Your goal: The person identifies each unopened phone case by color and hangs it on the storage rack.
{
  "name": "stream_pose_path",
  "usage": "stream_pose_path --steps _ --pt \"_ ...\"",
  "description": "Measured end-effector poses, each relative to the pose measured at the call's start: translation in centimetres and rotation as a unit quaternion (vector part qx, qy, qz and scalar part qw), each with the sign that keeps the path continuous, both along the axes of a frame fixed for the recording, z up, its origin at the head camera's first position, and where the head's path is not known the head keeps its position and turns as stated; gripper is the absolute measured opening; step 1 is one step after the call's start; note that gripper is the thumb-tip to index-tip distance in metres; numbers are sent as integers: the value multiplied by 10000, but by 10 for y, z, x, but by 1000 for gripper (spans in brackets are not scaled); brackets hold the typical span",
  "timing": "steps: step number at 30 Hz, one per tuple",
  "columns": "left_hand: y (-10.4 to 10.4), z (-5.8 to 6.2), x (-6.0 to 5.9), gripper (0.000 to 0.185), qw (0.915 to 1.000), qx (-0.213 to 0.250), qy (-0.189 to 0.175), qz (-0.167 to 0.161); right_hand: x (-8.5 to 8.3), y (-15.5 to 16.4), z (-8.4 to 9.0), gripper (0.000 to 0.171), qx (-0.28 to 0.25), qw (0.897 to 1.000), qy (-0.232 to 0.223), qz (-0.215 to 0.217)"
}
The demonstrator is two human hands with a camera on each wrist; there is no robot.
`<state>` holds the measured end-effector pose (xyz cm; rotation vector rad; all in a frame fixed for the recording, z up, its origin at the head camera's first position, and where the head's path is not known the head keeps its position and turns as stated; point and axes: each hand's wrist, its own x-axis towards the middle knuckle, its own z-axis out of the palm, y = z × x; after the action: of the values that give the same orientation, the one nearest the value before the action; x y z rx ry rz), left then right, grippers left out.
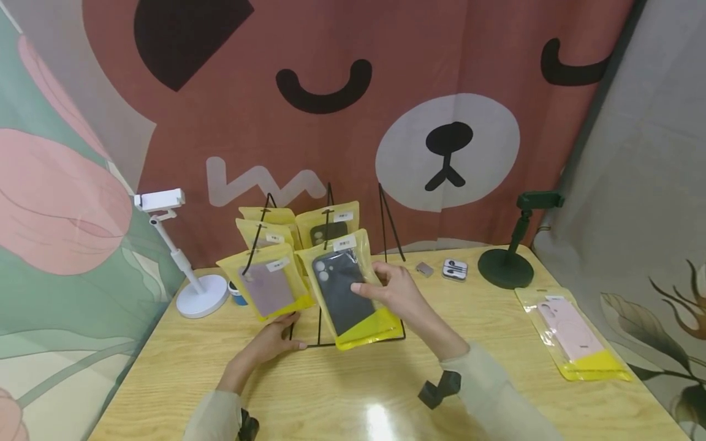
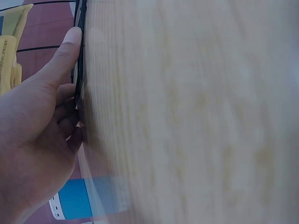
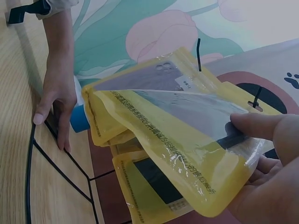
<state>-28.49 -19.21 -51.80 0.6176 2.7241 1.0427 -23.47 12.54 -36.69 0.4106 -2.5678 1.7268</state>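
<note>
My right hand (image 1: 399, 294) pinches the right edge of a yellow-trimmed clear pouch with a dark phone case (image 1: 344, 291) inside, thumb on its front. The pouch's top is right at a hook of a black wire rack (image 1: 404, 327). At the rack's front left corner, my left hand (image 1: 270, 340) grips the base wire, its fingers curled at the bar in the left wrist view. Beside the dark case hangs a pouch with a purple phone case (image 1: 268, 288). Behind these two, more pouches hang on the rack, one holding another dark case (image 1: 329, 231).
A white phone stand (image 1: 201, 297) is at left, near a blue-and-white round container (image 1: 237, 295). To the right are a small grey block (image 1: 424, 269), boxed earphones (image 1: 455, 269), a dark green phone stand (image 1: 505, 268) and a pouched pink phone case (image 1: 570, 331). A printed curtain hangs behind.
</note>
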Motion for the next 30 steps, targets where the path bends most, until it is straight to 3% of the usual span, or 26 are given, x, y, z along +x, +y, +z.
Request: stream_pose_path --steps 6,15,24,27,30 --pt "0 -1 0 82 9999 -119 -4 26 -8 -3 -1 39 -33 9999 -46 -153" --pt "-1 -2 -2 82 9999 -54 -74 53 -25 -6 -2 28 143 9994 46 -325" --pt "-2 -3 -1 84 9999 -106 -48 37 -41 -12 -4 27 -3 9989 90 -469" --pt "-1 -2 0 85 9998 -188 -96 67 -46 -13 -6 32 -10 9988 94 -470" --pt "-1 -1 0 84 9996 -251 -100 73 -50 -11 -13 48 219 9989 -13 -405"
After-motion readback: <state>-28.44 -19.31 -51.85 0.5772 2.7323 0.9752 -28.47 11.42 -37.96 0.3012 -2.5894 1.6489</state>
